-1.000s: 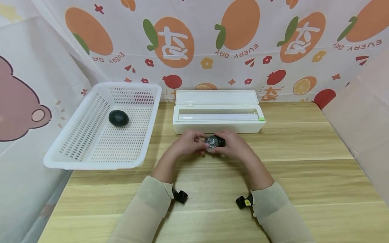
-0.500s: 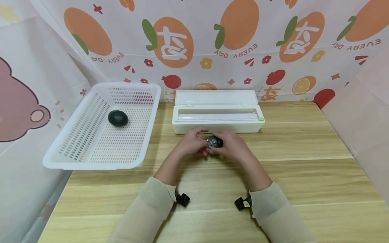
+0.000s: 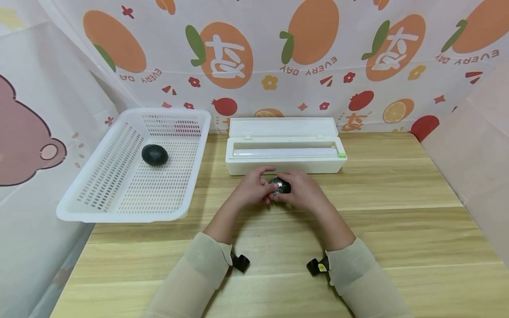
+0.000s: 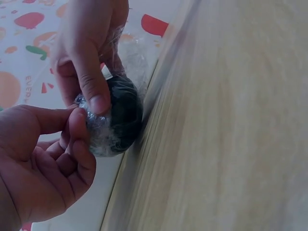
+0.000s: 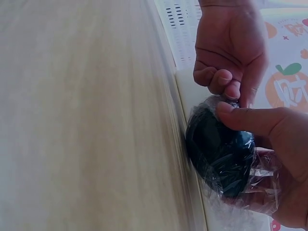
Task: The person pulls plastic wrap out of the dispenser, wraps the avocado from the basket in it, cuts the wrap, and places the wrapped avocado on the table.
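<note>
A dark green egg (image 5: 211, 139), wrapped in clear cling film (image 5: 262, 180), is held just above or on the table in front of the white box. My right hand (image 3: 304, 190) grips it, thumb on one side and fingers behind. With thumb and fingertip my left hand (image 3: 252, 187) pinches the bunched film at the egg's left end, as the left wrist view shows. In that view the film bunches up at this end, and loose film spreads beyond the right fingers. A second dark egg (image 3: 155, 155) lies in the white basket at the left.
The white basket (image 3: 193, 185) with slotted walls stands at the table's left edge. Behind my hands sits a long white cling film box (image 3: 286, 167), its lid raised, a film roll (image 3: 284, 153) inside. A printed cloth (image 3: 254, 101) hangs behind the wooden table (image 3: 397, 247).
My left hand has shifted slightly right and now pinches the film's end, its index finger lifted away. The egg has turned a little in my right hand. Basket and box stay put.
</note>
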`<state>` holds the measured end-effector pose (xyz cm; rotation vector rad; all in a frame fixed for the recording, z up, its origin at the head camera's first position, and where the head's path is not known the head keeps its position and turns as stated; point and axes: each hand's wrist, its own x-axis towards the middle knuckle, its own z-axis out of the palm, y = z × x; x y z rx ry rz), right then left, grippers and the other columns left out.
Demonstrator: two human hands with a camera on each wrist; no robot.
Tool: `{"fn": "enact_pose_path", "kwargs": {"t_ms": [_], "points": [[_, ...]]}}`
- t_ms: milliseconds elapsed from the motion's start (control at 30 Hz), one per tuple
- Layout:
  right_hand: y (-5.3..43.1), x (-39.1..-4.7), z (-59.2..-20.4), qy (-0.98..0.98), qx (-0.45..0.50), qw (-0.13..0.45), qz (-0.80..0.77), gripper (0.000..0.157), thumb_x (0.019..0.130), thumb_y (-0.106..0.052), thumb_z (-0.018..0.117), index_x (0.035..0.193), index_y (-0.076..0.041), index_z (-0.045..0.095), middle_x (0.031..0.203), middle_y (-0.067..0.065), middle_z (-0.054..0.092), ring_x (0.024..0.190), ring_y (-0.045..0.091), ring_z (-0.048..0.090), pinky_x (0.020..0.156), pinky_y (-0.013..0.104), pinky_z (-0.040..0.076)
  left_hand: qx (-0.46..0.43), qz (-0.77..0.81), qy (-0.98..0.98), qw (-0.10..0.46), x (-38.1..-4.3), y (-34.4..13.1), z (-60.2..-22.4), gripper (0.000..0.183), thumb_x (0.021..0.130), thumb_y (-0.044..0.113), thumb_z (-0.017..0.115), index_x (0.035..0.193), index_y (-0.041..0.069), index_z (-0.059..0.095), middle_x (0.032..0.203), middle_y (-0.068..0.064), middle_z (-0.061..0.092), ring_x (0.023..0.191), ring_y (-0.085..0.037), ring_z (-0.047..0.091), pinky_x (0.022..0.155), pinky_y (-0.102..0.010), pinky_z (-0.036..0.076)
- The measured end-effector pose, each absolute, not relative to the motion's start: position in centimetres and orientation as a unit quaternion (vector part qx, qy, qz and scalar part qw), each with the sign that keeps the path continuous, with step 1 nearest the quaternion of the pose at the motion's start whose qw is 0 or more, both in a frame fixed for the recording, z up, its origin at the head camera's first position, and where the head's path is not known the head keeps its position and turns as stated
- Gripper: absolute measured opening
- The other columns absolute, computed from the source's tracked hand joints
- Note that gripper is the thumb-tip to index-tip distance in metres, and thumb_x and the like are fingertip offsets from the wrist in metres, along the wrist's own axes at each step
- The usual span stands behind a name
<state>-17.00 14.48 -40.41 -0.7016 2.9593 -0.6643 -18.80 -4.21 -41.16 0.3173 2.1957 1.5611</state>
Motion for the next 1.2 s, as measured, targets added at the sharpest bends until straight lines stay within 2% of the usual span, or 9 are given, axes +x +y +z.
{"fn": "enact_pose_path", "kwargs": {"t_ms": [133, 233, 400, 467, 567, 833, 1000, 1100, 1200], "points": [[14.7, -17.0, -40.6, 0.949, -0.208, 0.028, -0.235, 0.063, 0.085, -0.044, 0.075, 0.137, -0.012, 0.059, 0.132, 0.012, 0.061, 0.123, 0.031, 0.054, 0.101, 0.049, 0.046, 0.128, 0.566, 0.790, 0.200, -18.7, -4.2, -41.0, 0.057, 0.095, 0.016, 0.066, 0.146, 0.010, 0.041, 0.067, -0.008, 0.066, 0.056, -0.021, 0.062, 0.053, -0.029, 0.050], [14.8, -17.0, -40.7, 0.945, -0.197, 0.037, -0.258, 0.063, 0.085, -0.043, 0.075, 0.138, -0.013, 0.058, 0.132, 0.011, 0.061, 0.124, 0.030, 0.054, 0.102, 0.048, 0.046, 0.145, 0.574, 0.792, 0.151, -18.8, -4.3, -40.8, 0.049, 0.095, 0.021, 0.067, 0.139, 0.006, 0.051, 0.073, -0.008, 0.065, 0.062, -0.021, 0.057, 0.055, -0.027, 0.046], [14.7, -17.3, -40.8, 0.934, -0.201, 0.036, -0.293, 0.059, 0.082, -0.042, 0.079, 0.133, -0.016, 0.063, 0.124, 0.005, 0.067, 0.115, 0.024, 0.060, 0.097, 0.045, 0.049, 0.201, 0.498, 0.841, 0.060, -18.8, -4.5, -40.9, 0.048, 0.091, 0.028, 0.072, 0.132, 0.008, 0.060, 0.112, -0.010, 0.063, 0.098, -0.023, 0.060, 0.082, -0.036, 0.052], [14.6, -17.4, -40.9, 0.929, -0.208, 0.040, -0.303, 0.056, 0.081, -0.041, 0.080, 0.129, -0.017, 0.064, 0.121, 0.004, 0.068, 0.112, 0.022, 0.062, 0.095, 0.043, 0.051, 0.217, 0.460, 0.858, 0.074, -18.7, -4.4, -41.1, 0.053, 0.092, 0.032, 0.070, 0.138, 0.011, 0.056, 0.131, -0.009, 0.058, 0.119, -0.025, 0.056, 0.098, -0.041, 0.048], [14.6, -17.4, -40.9, 0.921, -0.216, 0.056, -0.320, 0.054, 0.083, -0.040, 0.079, 0.129, -0.018, 0.062, 0.119, 0.003, 0.069, 0.109, 0.020, 0.063, 0.092, 0.042, 0.052, 0.221, 0.437, 0.864, 0.116, -18.6, -4.3, -41.2, 0.057, 0.095, 0.036, 0.064, 0.146, 0.014, 0.048, 0.144, -0.006, 0.052, 0.134, -0.024, 0.047, 0.108, -0.045, 0.041], [15.5, -17.4, -40.6, 0.910, -0.225, 0.100, -0.333, 0.068, 0.085, -0.034, 0.078, 0.144, -0.017, 0.050, 0.137, 0.005, 0.058, 0.128, 0.023, 0.053, 0.108, 0.044, 0.042, 0.224, 0.392, 0.884, 0.123, -18.4, -4.2, -40.9, 0.044, 0.103, 0.032, 0.050, 0.146, 0.019, 0.048, 0.142, -0.004, 0.055, 0.132, -0.020, 0.050, 0.109, -0.042, 0.041], [15.7, -17.4, -40.8, 0.916, -0.230, 0.105, -0.313, 0.066, 0.086, -0.024, 0.077, 0.144, -0.013, 0.047, 0.138, 0.008, 0.056, 0.131, 0.025, 0.050, 0.110, 0.044, 0.040, 0.256, 0.356, 0.891, 0.116, -18.3, -4.1, -40.7, 0.044, 0.105, 0.032, 0.044, 0.148, 0.020, 0.046, 0.143, -0.005, 0.055, 0.133, -0.022, 0.049, 0.110, -0.042, 0.040], [15.7, -17.4, -40.9, 0.916, -0.231, 0.106, -0.309, 0.060, 0.089, -0.019, 0.073, 0.143, -0.012, 0.047, 0.136, 0.011, 0.057, 0.130, 0.027, 0.051, 0.109, 0.046, 0.041, 0.268, 0.352, 0.888, 0.124, -18.2, -4.1, -40.6, 0.050, 0.102, 0.035, 0.053, 0.149, 0.020, 0.045, 0.141, -0.008, 0.055, 0.130, -0.023, 0.051, 0.108, -0.041, 0.042], [15.7, -17.4, -40.9, 0.915, -0.230, 0.109, -0.311, 0.060, 0.090, -0.017, 0.072, 0.144, -0.012, 0.046, 0.136, 0.013, 0.056, 0.131, 0.029, 0.049, 0.109, 0.047, 0.041, 0.280, 0.352, 0.884, 0.130, -18.2, -4.2, -40.6, 0.060, 0.093, 0.027, 0.068, 0.148, 0.019, 0.045, 0.139, -0.007, 0.055, 0.125, -0.020, 0.052, 0.105, -0.039, 0.044]]}}
